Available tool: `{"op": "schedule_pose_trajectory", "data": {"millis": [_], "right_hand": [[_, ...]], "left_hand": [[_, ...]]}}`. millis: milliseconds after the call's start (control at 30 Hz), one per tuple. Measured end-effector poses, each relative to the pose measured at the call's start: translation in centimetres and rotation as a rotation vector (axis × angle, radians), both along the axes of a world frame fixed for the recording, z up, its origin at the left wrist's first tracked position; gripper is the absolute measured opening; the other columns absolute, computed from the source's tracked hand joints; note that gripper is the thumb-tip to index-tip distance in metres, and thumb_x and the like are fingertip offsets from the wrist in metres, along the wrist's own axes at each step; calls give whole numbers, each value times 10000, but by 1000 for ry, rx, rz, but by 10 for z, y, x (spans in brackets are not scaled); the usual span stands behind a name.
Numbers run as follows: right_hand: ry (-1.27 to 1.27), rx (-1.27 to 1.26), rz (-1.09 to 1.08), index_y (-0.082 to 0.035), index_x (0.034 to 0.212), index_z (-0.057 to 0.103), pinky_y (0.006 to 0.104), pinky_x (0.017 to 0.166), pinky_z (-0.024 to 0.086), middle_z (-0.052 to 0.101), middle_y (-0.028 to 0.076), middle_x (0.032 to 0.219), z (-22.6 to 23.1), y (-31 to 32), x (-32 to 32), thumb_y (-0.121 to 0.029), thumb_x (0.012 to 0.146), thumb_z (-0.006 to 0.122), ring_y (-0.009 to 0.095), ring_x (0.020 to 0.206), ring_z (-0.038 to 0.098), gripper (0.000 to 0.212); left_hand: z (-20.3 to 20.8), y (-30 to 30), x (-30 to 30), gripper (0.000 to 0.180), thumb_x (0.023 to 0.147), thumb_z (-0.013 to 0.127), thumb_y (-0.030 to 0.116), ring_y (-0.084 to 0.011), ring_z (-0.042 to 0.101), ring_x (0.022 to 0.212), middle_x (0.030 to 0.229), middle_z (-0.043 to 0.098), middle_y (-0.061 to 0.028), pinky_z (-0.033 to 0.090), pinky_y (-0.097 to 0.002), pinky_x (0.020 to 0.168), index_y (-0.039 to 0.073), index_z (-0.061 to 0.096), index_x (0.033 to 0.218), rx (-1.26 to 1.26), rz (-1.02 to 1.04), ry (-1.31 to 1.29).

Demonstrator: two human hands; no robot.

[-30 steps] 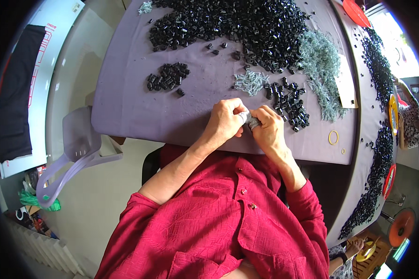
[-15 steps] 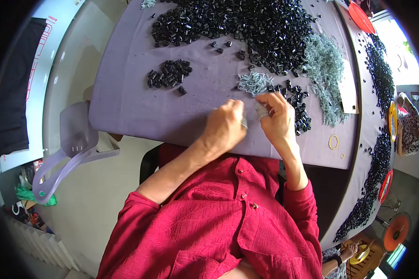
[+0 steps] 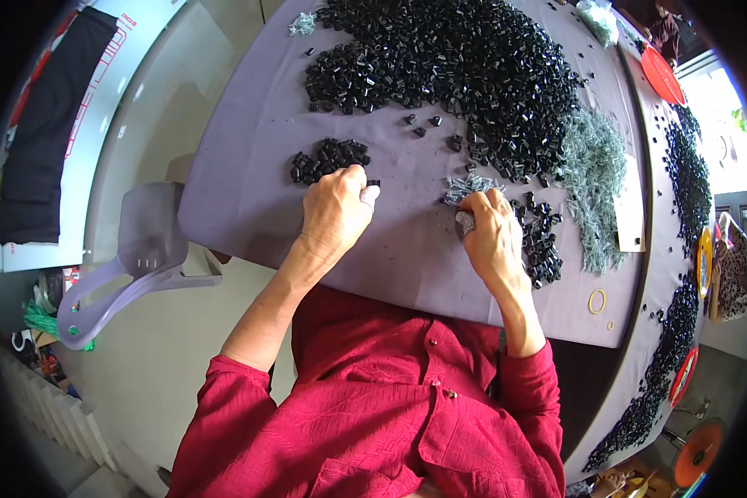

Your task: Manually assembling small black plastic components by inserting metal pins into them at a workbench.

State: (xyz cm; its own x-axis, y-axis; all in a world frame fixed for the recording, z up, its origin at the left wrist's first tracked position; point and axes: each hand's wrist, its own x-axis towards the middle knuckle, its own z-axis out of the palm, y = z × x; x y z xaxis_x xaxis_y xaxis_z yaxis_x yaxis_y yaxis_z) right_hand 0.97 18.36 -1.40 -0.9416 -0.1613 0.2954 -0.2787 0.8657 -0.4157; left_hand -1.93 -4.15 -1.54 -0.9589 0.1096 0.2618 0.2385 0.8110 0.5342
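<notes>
My left hand (image 3: pixel 336 207) is closed beside a small heap of black plastic pieces (image 3: pixel 324 160). A black piece shows at its fingertips, next to the pale-wrapped thumb. My right hand (image 3: pixel 496 232) reaches with curled fingers to the near edge of a small pile of silvery screws (image 3: pixel 465 187). A pale wrap covers its thumb too; what lies between those fingertips is hidden. Just right of that hand lies another group of black pieces (image 3: pixel 542 241).
A big heap of black pieces (image 3: pixel 440 66) covers the far table, with a long screw pile (image 3: pixel 593 183) at its right. Yellow rubber bands (image 3: pixel 597 301) lie near the right edge. A grey-purple plastic chair (image 3: pixel 151 224) stands left. More black pieces (image 3: pixel 672 349) lie on another table.
My hands have moved apart. The left went leftward to the small black heap; the right reached forward to the small screw pile. The whole view has shifted slightly.
</notes>
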Motion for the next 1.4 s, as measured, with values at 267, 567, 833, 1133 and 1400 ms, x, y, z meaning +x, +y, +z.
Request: {"op": "schedule_pose_trajectory", "data": {"millis": [267, 567, 833, 1133, 1400], "right_hand": [[17, 126, 43, -47, 800, 532, 397, 707, 380, 502, 120, 823, 4, 2, -3, -21, 732, 523, 299, 807, 507, 73], [123, 51, -13, -43, 847, 473, 394, 679, 387, 478, 130, 822, 8, 2, 9, 16, 691, 505, 299, 760, 494, 169], [43, -212, 28, -18, 995, 529, 409, 758, 425, 515, 148, 901, 5, 3, 19, 110, 581, 526, 335, 849, 520, 434], [26, -283, 54, -25, 987, 561, 395, 701, 472, 517, 149, 924, 8, 2, 32, 95, 544, 519, 345, 830, 545, 461], [8, -260, 80, -23, 978, 573, 379, 717, 487, 518, 148, 940, -3, -4, 40, 113, 520, 527, 333, 845, 554, 480]], "left_hand": [[18, 15, -61, 112, 767, 657, 112, -287, 612, 656, 744, 619, -126, 474, -369, 586, 38, 630, 847, 24, -82, 87], [-12, 41, -128, 142, 772, 641, 127, -302, 621, 729, 829, 615, -135, 499, -393, 652, 67, 668, 898, -87, -118, 163], [-13, 30, -105, 58, 754, 659, 113, -256, 617, 686, 768, 608, -106, 484, -360, 616, 66, 658, 789, 32, -141, 83], [-10, 19, -108, 120, 749, 677, 80, -205, 607, 666, 766, 609, -83, 487, -315, 618, 64, 665, 867, 86, -101, 140], [-4, 39, -126, 194, 744, 679, 198, -245, 635, 727, 799, 628, -88, 501, -356, 649, 86, 693, 902, -88, -149, 96]]}}
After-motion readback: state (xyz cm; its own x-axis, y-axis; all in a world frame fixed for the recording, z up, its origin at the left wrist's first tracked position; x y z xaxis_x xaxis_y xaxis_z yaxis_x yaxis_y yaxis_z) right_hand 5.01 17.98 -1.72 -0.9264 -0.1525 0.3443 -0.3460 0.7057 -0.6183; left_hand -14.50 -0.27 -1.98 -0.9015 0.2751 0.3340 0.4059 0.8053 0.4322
